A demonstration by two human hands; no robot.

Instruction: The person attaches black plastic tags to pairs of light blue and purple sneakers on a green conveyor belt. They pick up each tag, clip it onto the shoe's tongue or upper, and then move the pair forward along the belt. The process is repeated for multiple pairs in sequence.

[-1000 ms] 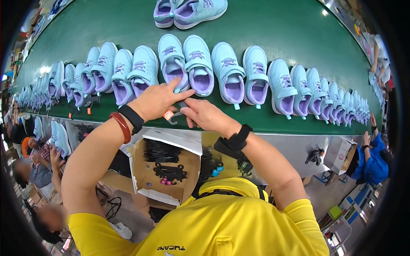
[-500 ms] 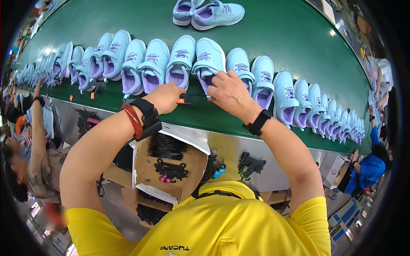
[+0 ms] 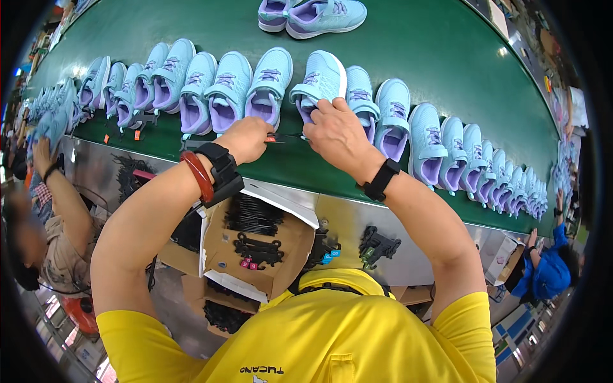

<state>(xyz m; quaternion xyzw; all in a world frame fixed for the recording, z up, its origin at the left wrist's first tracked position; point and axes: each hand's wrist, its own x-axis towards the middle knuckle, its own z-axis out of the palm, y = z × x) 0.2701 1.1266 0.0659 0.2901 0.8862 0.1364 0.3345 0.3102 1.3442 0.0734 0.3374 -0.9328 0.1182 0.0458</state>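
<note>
Light blue sneakers with purple linings and laces stand in a long row along the green table (image 3: 421,64). My right hand (image 3: 341,135) is closed at the heel opening of one sneaker (image 3: 327,71), which leans slightly to the right with a gap on its left side. Pinched in my left hand (image 3: 246,137) is a black plastic shoe hanger (image 3: 288,136) with an orange tag; my fingers hide part of it. Its free end reaches toward my right hand. Just beyond my left hand stands another sneaker (image 3: 269,80).
Farther back lies a pair of sneakers (image 3: 325,18). An open cardboard box (image 3: 287,239) of black hangers sits below the table edge, with hanger bunches (image 3: 377,246) beside it. Co-workers stand at the left (image 3: 70,255) and right (image 3: 552,271).
My right hand's sneaker has shifted right and tilted, widening the gap to its left neighbour. My left hand has moved slightly left with the hanger. The left co-worker's arm has moved lower.
</note>
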